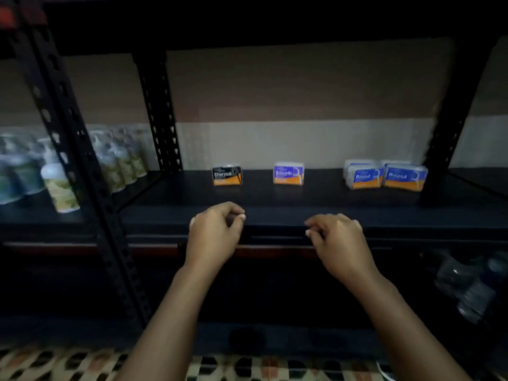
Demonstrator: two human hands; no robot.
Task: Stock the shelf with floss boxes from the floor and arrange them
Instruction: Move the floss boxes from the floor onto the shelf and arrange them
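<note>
Four floss boxes (288, 174) stood spaced along the shelf (275, 213), back toward twelve o'clock. The left hand (215, 232) and right hand (339, 237) hovered at its front edge, loosely curled, holding nothing. A hasty reach risked toppling the light boxes.

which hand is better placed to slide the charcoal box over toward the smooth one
Left. The left hand hovers at the shelf edge almost directly below the Charcoal box, empty. The right hand sits further right, past the Smooth box.
</note>
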